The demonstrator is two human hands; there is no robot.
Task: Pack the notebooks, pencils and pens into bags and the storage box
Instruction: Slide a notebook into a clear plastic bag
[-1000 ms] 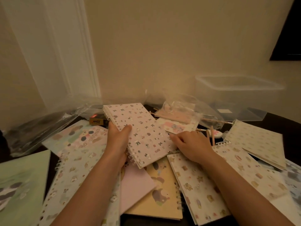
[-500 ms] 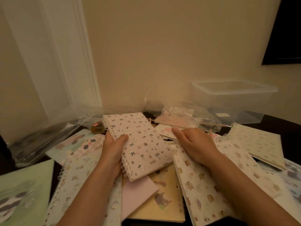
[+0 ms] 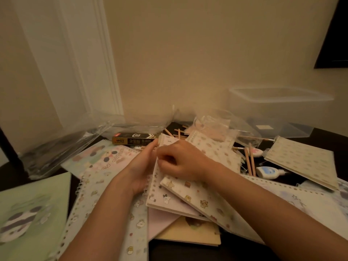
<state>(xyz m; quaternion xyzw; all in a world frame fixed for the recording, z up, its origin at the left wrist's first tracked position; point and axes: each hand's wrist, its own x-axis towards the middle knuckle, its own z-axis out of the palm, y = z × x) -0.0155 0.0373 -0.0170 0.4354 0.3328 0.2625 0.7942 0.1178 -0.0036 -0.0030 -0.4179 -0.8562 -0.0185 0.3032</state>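
Note:
Spiral notebooks lie in a loose heap on a dark table. My left hand (image 3: 143, 166) grips the spiral edge of a pink notebook with small prints (image 3: 160, 196). Its far corner shows above my knuckles. My right hand (image 3: 180, 162) lies on top of it with curled fingers and holds the upper end of a white animal-print notebook (image 3: 203, 202), which overlaps the pink one. Wooden pencils (image 3: 250, 161) lie to the right. An open clear storage box (image 3: 278, 110) stands at the back right. A large clear plastic bag (image 3: 62, 147) lies at the back left.
A black pen box (image 3: 135, 140) sits behind my hands. A crumpled clear bag (image 3: 216, 125) holds pink paper at the back. Right of the pencils are a beige notebook (image 3: 301, 159) and a correction tape (image 3: 267, 171). A green notebook (image 3: 32, 213) lies front left.
My right hand moved left onto the pink notebook, bringing the animal-print notebook over it. The pink notebook swung more upright in my left hand, uncovering the pen box.

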